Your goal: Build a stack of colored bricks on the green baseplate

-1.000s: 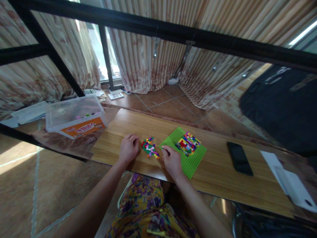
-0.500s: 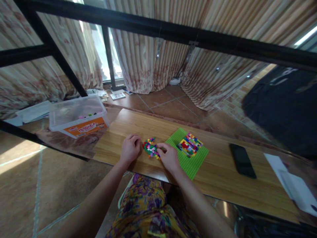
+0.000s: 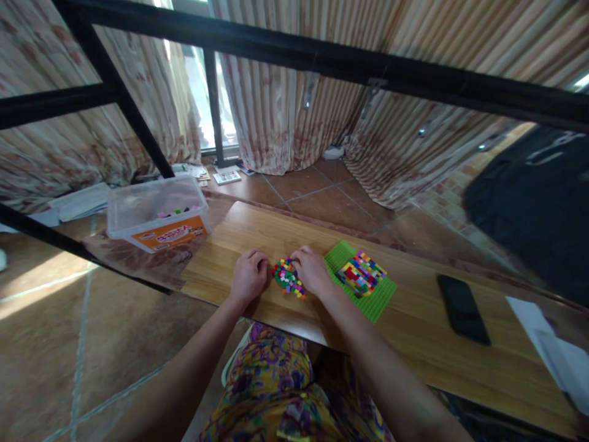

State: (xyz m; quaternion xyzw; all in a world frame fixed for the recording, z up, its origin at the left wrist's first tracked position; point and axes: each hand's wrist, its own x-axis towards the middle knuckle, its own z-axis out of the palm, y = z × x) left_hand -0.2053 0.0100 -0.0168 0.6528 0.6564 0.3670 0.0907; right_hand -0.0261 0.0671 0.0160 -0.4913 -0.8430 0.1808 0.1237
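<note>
Pleated, patterned curtains (image 3: 276,110) hung behind a dark metal frame (image 3: 257,37), brown floor tiles (image 3: 308,187) below them. Wood-grain tabletop (image 3: 262,230) nearer the wearer; clear bin (image 3: 156,209) with an orange label off its left end, a few coloured pieces inside. Small loose bricks (image 3: 289,279), many colours, lay heaped on the wood between the two hands. Right hand (image 3: 311,270) reached the heap's far right edge, fingertips at the outermost bricks, grip narrow; could not tell whether a brick sat between them. Left hand (image 3: 249,274) rested just left of the heap, fingers loosely curled, contents of the curl hidden. Green baseplate (image 3: 378,304) lay just right of the right hand, forearm partly covering it, a multicoloured brick patch (image 3: 361,273) built on it. Dark phone (image 3: 462,310) farther right, well apart.
</note>
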